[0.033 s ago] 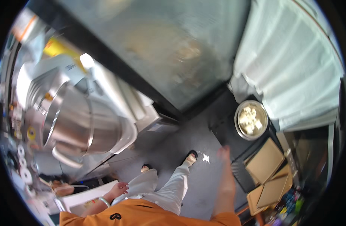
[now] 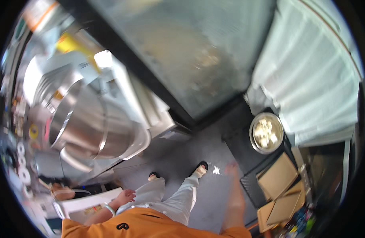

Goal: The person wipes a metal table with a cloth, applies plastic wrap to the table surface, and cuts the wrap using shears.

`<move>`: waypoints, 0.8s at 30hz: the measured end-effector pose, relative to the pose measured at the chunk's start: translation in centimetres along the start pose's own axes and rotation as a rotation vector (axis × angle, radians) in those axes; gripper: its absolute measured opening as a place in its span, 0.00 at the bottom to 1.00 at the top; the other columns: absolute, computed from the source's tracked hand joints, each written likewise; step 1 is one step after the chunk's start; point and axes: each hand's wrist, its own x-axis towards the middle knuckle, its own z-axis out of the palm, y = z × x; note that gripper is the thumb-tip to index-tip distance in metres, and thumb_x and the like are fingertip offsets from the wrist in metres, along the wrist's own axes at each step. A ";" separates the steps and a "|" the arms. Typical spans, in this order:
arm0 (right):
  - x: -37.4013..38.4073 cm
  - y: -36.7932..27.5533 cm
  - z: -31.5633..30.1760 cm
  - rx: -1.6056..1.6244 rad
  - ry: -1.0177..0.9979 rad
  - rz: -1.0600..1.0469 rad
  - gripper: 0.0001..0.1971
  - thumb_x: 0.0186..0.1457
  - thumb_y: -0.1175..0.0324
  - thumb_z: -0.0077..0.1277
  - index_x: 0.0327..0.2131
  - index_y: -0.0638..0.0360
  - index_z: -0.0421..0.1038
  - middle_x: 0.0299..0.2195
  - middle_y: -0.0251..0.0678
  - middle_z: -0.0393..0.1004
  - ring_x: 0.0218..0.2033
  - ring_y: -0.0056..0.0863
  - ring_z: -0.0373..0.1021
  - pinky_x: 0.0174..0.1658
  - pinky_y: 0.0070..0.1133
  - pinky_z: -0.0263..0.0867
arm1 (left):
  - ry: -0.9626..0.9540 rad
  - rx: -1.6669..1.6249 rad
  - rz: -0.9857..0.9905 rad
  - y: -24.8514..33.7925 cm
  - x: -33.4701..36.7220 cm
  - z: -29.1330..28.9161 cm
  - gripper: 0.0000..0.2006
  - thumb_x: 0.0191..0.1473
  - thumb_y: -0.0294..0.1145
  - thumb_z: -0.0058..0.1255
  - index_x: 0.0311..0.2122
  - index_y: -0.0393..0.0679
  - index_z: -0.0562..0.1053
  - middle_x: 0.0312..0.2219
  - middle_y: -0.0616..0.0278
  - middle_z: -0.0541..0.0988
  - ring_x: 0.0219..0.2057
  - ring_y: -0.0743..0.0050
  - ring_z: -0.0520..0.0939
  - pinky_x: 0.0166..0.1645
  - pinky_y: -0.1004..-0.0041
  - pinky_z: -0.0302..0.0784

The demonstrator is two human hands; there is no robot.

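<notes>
My left hand (image 2: 127,196) hangs at my hip beside the light trousers, a pale bangle on its wrist. Its fingers are loosely bent and slightly apart, with nothing in them. My right hand (image 2: 231,171) is held out low over the grey floor, smeared by motion, so its fingers cannot be made out. Nearest to it are a black ribbed mat (image 2: 252,190) and a white patch (image 2: 216,170) on the floor. Farther right, a round metal bowl (image 2: 252,137) holds several white chunks and stands on a dark surface.
On the left, a large steel mixing bowl (image 2: 119,131) belongs to a white machine. A frosted glass panel (image 2: 170,51) with a dark frame stands ahead. Pale green cloth (image 2: 321,71) hangs at the right, above brown boards (image 2: 278,176) and a colourful pile (image 2: 299,224).
The whole view has shifted slightly, with the mixing bowl and glass panel moving right in the picture. My right hand has moved a little left and lower in the picture.
</notes>
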 end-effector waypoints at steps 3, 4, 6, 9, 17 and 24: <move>-8.2 7.1 5.1 -0.458 -0.304 0.204 0.39 0.49 0.49 0.49 0.60 0.55 0.48 0.50 0.37 0.57 0.49 0.35 0.56 0.47 0.42 0.58 | 0.095 0.060 0.057 -1.4 -0.2 -0.6 0.17 0.55 0.34 0.50 0.46 0.34 0.70 0.31 0.55 0.79 0.27 0.73 0.82 0.33 0.72 0.76; -10.8 8.9 6.8 -0.540 -0.404 0.309 0.42 0.47 0.45 0.50 0.61 0.53 0.46 0.54 0.38 0.54 0.54 0.37 0.53 0.50 0.45 0.55 | 0.153 0.135 0.116 -1.9 -0.3 -1.0 0.17 0.54 0.35 0.50 0.46 0.35 0.70 0.31 0.55 0.80 0.26 0.73 0.82 0.34 0.71 0.76; -15.3 11.1 10.2 -0.645 -0.564 0.503 0.50 0.43 0.35 0.53 0.63 0.51 0.44 0.63 0.38 0.48 0.63 0.42 0.46 0.56 0.51 0.50 | 0.191 0.008 0.110 -1.9 -0.9 -2.0 0.17 0.53 0.37 0.51 0.44 0.36 0.71 0.32 0.51 0.80 0.27 0.65 0.82 0.36 0.68 0.76; -21.9 12.2 14.8 -0.689 -0.543 0.612 0.28 0.56 0.53 0.47 0.55 0.61 0.62 0.51 0.39 0.68 0.51 0.35 0.63 0.51 0.33 0.61 | 0.545 0.077 0.194 -1.3 -2.5 -4.5 0.16 0.51 0.39 0.51 0.40 0.38 0.73 0.32 0.47 0.79 0.32 0.53 0.81 0.39 0.63 0.76; -28.0 7.5 25.9 -0.982 -0.694 0.132 0.24 0.56 0.57 0.48 0.52 0.63 0.65 0.47 0.40 0.70 0.48 0.34 0.66 0.49 0.31 0.63 | 1.011 -0.308 0.449 -4.0 -3.5 -22.4 0.11 0.49 0.35 0.53 0.31 0.37 0.75 0.27 0.53 0.80 0.30 0.59 0.81 0.36 0.66 0.75; -37.6 8.0 34.7 -1.164 -0.571 -0.107 0.21 0.56 0.61 0.49 0.48 0.65 0.68 0.44 0.40 0.73 0.45 0.33 0.69 0.47 0.30 0.66 | 0.711 -0.347 0.757 -5.5 -0.8 -31.7 0.13 0.53 0.35 0.51 0.41 0.39 0.74 0.32 0.60 0.80 0.24 0.74 0.77 0.31 0.74 0.74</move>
